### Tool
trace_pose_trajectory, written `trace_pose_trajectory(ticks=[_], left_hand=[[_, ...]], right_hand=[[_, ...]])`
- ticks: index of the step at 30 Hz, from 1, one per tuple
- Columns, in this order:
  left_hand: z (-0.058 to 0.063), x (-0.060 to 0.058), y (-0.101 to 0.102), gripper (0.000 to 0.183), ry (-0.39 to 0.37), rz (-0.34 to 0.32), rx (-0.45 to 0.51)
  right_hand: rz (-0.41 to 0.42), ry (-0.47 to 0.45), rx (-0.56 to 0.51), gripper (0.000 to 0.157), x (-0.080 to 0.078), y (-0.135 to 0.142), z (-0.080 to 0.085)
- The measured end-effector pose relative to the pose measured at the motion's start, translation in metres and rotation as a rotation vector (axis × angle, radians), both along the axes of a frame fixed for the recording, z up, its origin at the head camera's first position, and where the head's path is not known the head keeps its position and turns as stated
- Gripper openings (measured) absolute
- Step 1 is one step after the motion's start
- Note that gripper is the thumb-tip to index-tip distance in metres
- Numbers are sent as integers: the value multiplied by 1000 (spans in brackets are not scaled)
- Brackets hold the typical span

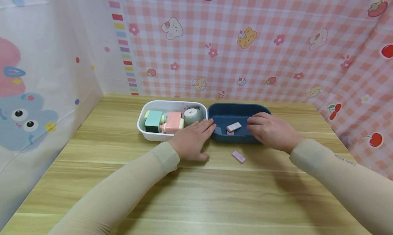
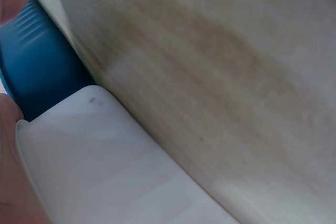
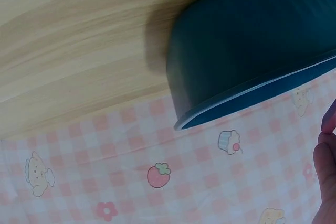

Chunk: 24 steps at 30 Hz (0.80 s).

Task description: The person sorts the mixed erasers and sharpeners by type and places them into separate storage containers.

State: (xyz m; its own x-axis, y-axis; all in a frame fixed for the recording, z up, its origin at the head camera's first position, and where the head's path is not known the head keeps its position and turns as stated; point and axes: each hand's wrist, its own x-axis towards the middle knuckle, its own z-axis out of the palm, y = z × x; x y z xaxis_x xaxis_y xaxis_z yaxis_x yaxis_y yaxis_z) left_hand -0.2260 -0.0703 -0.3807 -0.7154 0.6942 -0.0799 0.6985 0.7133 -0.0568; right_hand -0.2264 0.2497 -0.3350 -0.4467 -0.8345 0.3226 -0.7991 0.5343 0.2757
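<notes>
My left hand point(image 1: 194, 139) lies with straight fingers over the right end of a white bin point(image 1: 140, 124), its fingertips reaching the rim of a dark blue bin point(image 1: 239, 106). Over the right part of the blue bin is my right hand point(image 1: 271, 131), pinching a small purple eraser point(image 3: 329, 118) at the fingertips; most of it is hidden. Inside the blue bin, a white eraser point(image 1: 234, 127) leans across a pink eraser point(image 1: 230, 133). A lilac eraser point(image 1: 238, 157) lies on the table in front of that bin.
The white bin holds a mint green squarish container point(image 1: 153, 120), a pink squarish one point(image 1: 174, 121) and a grey-green rounded one point(image 1: 193, 115). Both bins stand side by side near the back of the wooden table point(image 1: 196, 201). A pink checked cloth point(image 1: 233, 64) hangs behind.
</notes>
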Motion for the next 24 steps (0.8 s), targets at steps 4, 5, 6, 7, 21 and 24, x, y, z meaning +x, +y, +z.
trace_pose_trajectory(ticks=[4,5,6,7,21,24], left_hand=[[1,1,0,111,-1,-4,3],[2,1,0,111,0,-5,2],[2,1,0,111,1,-5,0],[2,2,0,111,3,-5,-1],[2,2,0,111,7,-5,9],[2,2,-1,112,7,-4,7]], right_hand=[[-5,18,53,25,-5,2,1],[-3,23,60,25,-6,2,2],[2,28,67,25,-8,2,2],[6,35,72,25,-9,3,2],[-8,54,143,24,-23,0,2],[-29,46,157,26,-24,-1,2]])
